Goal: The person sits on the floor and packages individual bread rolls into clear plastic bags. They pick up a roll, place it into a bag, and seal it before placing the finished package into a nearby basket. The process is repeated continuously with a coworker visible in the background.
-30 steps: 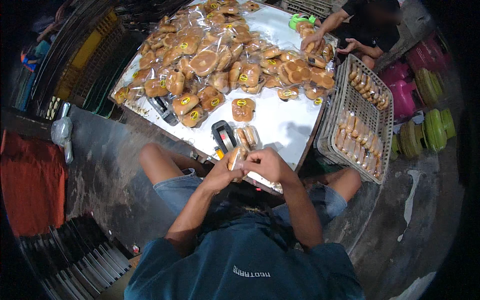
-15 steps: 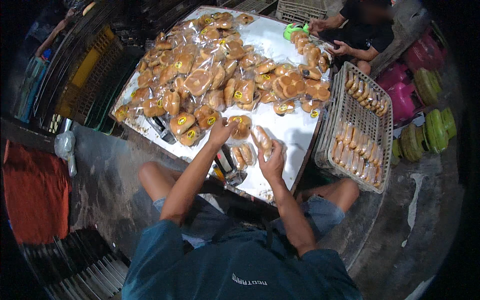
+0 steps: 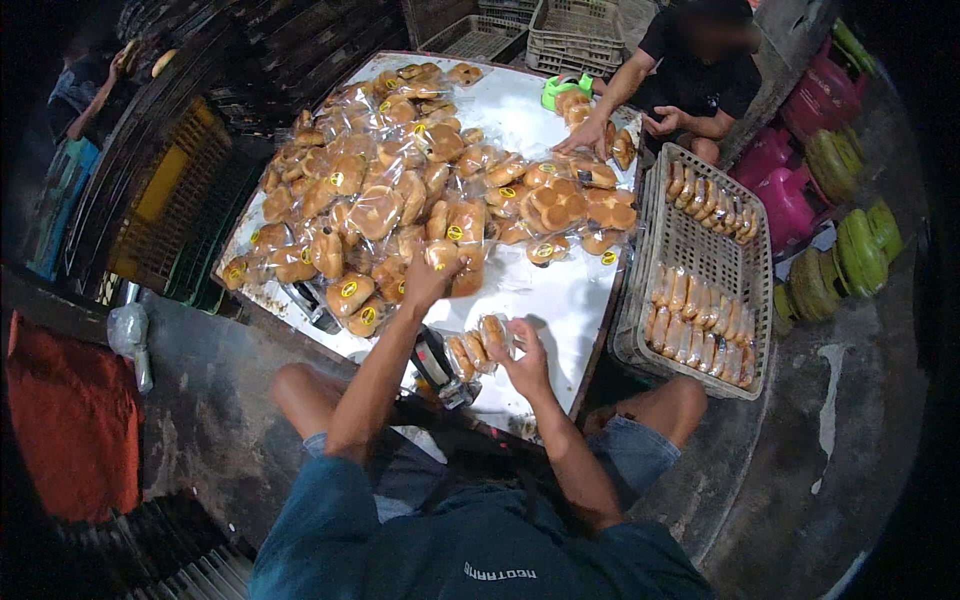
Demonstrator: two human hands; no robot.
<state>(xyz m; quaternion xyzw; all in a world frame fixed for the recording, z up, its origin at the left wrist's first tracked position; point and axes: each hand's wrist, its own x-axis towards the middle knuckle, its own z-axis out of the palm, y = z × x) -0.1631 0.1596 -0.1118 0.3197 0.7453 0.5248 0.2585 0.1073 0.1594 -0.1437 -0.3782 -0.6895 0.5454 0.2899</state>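
Observation:
My left hand point(image 3: 430, 278) reaches to the near edge of a heap of plastic-wrapped buns point(image 3: 375, 210), its fingers bent over a wrapped bun with a yellow label point(image 3: 440, 256). Closer to me, my right hand point(image 3: 526, 362) has its thumb and fingers around the end of a long wrapped bun point(image 3: 492, 336). That bun lies on the white tabletop point(image 3: 560, 300) beside two similar wrapped buns point(image 3: 464, 355). Just left of them, at the table's front edge, is a black and metal device point(image 3: 440, 368), perhaps a tape dispenser.
Right of the table stands a stack of pale plastic crates point(image 3: 715, 270) holding rows of wrapped buns. A co-worker's hand point(image 3: 590, 135) rests over buns at the far right, near a green device point(image 3: 565, 90). Pink and green gas cylinders point(image 3: 790, 195) stand beyond the crates.
My right hand has lowered the long wrapped bun beside the other two. My left hand has shifted slightly toward the heap. The co-worker's hand now reaches over the far buns.

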